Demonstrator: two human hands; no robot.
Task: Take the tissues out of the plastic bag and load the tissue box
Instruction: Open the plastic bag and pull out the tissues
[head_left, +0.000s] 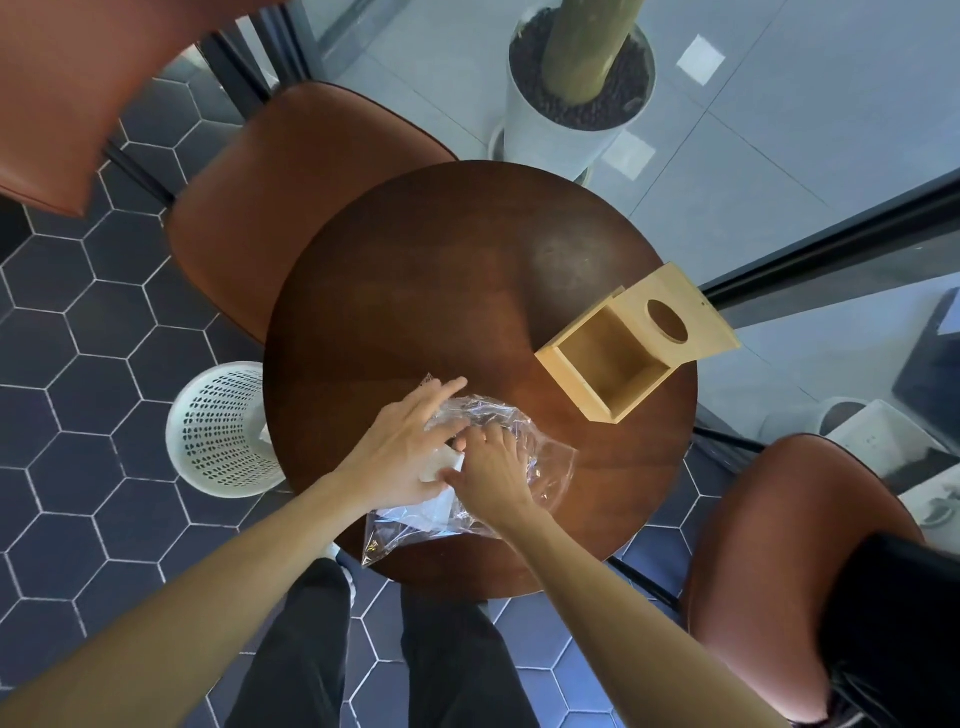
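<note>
While the crumpled clear plastic bag (511, 441) is lying on the near part of the round dark wooden table (415, 270), the left hand (402, 449) is resting on it, fingers spread, thumb pinching the white tissues (441, 465). The right hand (491, 470) is reaching inside the bag; its grip cannot be told. The open pale wooden tissue box (610, 358) is sitting apart, toward the table's right edge.
</note>
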